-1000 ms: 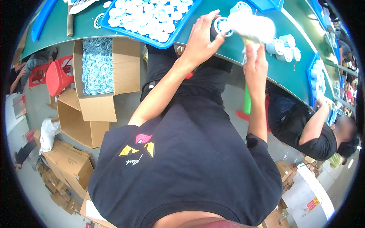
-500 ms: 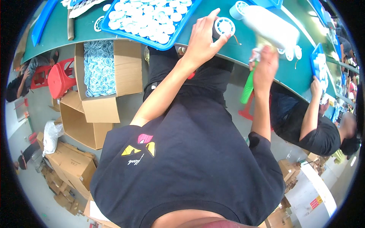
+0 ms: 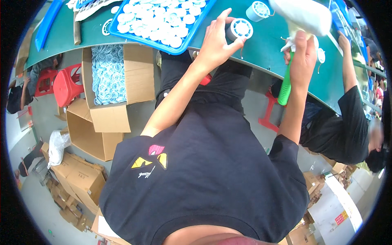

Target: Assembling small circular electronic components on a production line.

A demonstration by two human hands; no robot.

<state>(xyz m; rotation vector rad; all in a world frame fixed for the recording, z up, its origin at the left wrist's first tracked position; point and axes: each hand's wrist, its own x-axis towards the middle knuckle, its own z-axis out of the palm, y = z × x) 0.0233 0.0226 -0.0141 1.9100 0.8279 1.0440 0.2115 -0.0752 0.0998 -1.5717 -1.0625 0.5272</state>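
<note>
My left hand [image 3: 216, 45] steadies a round part with a white slotted top and dark side [image 3: 241, 28] near the table's front edge, thumb and fingers around it. A thin brown wire hangs from that part. To its right, my right hand [image 3: 304, 61] grips a mallet [image 3: 302, 15] with a big white head and a green handle. The mallet head is up and to the right, apart from the part. A similar pale blue part [image 3: 258, 11] stands just beyond my left hand. Beside my right hand, another white round part [image 3: 321, 55] lies on the table.
A blue tray [image 3: 179, 50] full of white discs sits on the green table [image 3: 94, 34]. Below the edge, a cardboard box [image 3: 139, 73] holds many light blue rings. A red stool [image 3: 67, 86] stands at left. At right, a co-worker's arm [image 3: 348, 69] reaches over the table.
My right hand has swung the mallet up and to the right, uncovering the pale blue part. My left hand stays on its part. The co-worker's arm has reached farther over the table.
</note>
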